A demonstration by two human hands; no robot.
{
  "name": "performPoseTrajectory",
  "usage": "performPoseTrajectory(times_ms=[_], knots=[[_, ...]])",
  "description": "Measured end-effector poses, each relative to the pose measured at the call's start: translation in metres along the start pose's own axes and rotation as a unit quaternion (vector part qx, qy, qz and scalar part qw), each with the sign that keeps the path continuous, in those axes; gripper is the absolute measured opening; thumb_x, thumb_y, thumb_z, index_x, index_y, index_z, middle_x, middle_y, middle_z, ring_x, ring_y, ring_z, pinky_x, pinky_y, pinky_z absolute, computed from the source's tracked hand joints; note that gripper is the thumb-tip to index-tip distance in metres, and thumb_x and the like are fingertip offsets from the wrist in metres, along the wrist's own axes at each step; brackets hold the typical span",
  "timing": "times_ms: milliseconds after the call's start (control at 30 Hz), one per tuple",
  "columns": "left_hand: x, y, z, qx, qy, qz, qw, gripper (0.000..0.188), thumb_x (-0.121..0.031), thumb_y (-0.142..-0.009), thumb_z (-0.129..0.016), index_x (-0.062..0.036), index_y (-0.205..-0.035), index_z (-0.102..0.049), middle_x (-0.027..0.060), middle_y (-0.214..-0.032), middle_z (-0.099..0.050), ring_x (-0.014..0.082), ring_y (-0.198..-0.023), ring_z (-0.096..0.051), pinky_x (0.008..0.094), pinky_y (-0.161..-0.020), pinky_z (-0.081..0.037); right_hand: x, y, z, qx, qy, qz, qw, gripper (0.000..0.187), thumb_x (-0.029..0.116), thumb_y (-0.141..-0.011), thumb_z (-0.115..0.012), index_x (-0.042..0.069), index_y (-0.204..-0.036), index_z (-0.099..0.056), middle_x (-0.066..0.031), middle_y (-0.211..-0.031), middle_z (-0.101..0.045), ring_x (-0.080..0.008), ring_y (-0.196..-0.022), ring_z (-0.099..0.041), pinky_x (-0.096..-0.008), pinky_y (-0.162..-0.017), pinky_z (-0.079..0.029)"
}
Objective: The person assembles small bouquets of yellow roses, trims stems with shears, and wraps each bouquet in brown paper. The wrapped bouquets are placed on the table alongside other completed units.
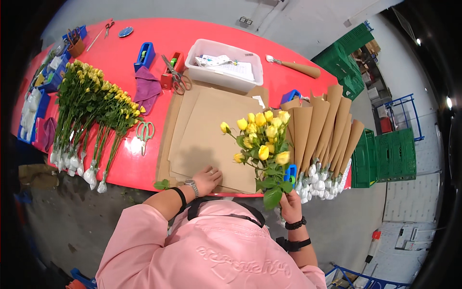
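Note:
My right hand [291, 208] grips the stems of a bunch of yellow roses [262, 135] just below its leaves. The blooms lean over the right part of a stack of brown kraft paper sheets [211, 125]. My left hand [207, 179] rests on the front of that stack with its fingers laid on the paper, holding nothing I can see. A blue tape dispenser [290, 173] shows partly behind the rose stems, close to my right hand. Some lower stems are hidden by my hand and the leaves.
Bunches of yellow roses [96, 96] with white-wrapped stem ends lie at left, beside green-handled scissors [145, 135]. Paper-wrapped bunches [327, 130] are lined up at right. Behind the sheets stand a white plastic bin [224, 79], larger scissors [179, 79] and a red tape dispenser [168, 77].

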State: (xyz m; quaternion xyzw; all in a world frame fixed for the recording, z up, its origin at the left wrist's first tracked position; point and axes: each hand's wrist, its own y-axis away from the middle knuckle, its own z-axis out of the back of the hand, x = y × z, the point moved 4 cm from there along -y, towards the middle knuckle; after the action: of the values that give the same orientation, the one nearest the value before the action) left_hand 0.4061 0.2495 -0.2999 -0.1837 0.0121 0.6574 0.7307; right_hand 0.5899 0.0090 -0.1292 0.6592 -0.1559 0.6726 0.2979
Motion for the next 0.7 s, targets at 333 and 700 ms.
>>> performPoseTrajectory(times_ms=[333,700], knots=[[0.021,-0.002,-0.014,-0.051,0.084,-0.006,0.995,0.018,-0.022,-0.082,-0.061,-0.0080,-0.090,-0.070,0.0060,-0.106,-0.063,0.0238,-0.105,-0.060,0.0398,-0.093,-0.048,-0.014,-0.021,0.012,-0.004,0.057,-0.043,0.997,0.032,0.007,-0.094,-0.075,0.001,-0.124,-0.064,-0.0064,-0.120,-0.067,-0.0132,-0.105,-0.064,-0.0272,-0.087,-0.052],[0.037,-0.007,-0.012,-0.029,0.131,0.135,0.982,0.014,-0.021,-0.084,-0.065,-0.0081,-0.080,-0.065,0.0093,-0.086,-0.064,0.0282,-0.084,-0.065,0.0425,-0.079,-0.050,0.020,-0.139,-0.048,0.091,0.333,-0.055,0.937,0.031,0.014,-0.099,-0.067,-0.002,-0.125,-0.066,-0.0092,-0.106,-0.071,-0.0134,-0.095,-0.066,-0.0285,-0.086,-0.052]])
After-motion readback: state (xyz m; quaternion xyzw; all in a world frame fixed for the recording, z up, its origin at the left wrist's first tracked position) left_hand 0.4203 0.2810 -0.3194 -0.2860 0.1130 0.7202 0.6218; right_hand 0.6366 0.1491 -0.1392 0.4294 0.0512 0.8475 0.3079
